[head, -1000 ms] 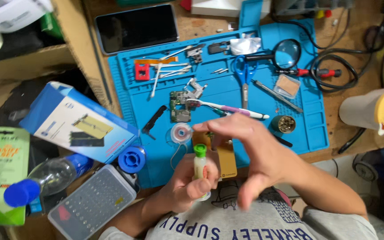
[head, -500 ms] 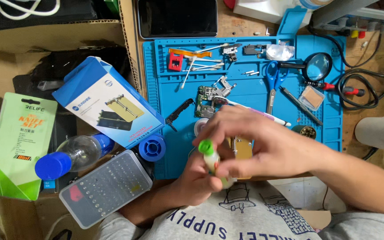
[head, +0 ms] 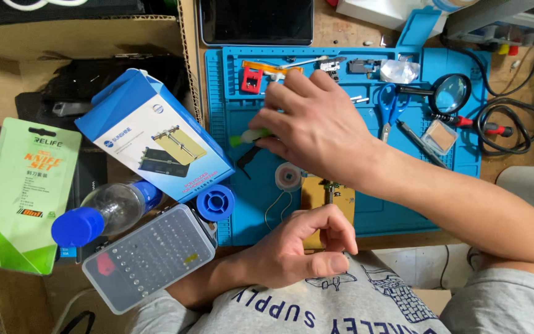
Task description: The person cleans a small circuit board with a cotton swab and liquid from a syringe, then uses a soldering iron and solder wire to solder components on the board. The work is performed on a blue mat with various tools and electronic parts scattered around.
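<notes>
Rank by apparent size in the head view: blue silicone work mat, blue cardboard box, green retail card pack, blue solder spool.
1. Blue silicone work mat
2. Blue cardboard box
3. Green retail card pack, close to the box, so unsure
4. Blue solder spool

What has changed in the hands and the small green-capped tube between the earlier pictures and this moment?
The right hand has carried the green-capped tube away from the left hand, forward over the blue mat. The left hand has let go of it and now rests curled at the mat's near edge. The blue box, bottle and grey bit case lie as before.
</notes>
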